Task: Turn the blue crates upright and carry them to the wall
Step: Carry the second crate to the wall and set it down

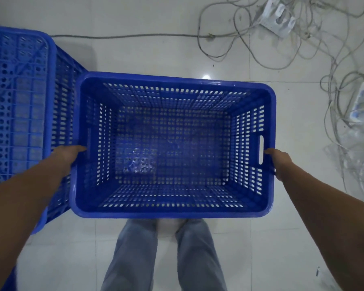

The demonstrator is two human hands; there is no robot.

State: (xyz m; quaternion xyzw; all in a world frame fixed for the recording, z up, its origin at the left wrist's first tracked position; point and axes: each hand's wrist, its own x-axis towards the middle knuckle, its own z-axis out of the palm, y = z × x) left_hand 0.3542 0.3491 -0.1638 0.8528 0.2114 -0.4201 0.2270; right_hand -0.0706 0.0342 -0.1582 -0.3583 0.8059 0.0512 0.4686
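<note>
An upright blue crate [172, 212] with slotted walls and an open top fills the middle of the view, held above the floor in front of my legs. My left hand [68, 155] grips its left end wall near the handle, fingers hidden under the rim. My right hand [276, 161] grips the right end wall beside the handle slot. A second blue crate [19, 97] lies upside down on the floor at the left, its ribbed base facing up, close against the held crate's left side.
White tiled floor [145, 55] all around. A tangle of grey cables [303, 43] and clear plastic bags [361, 131] lies at the upper right and right. One cable [124, 36] runs along the floor beyond the crates. My legs [164, 255] stand below the crate.
</note>
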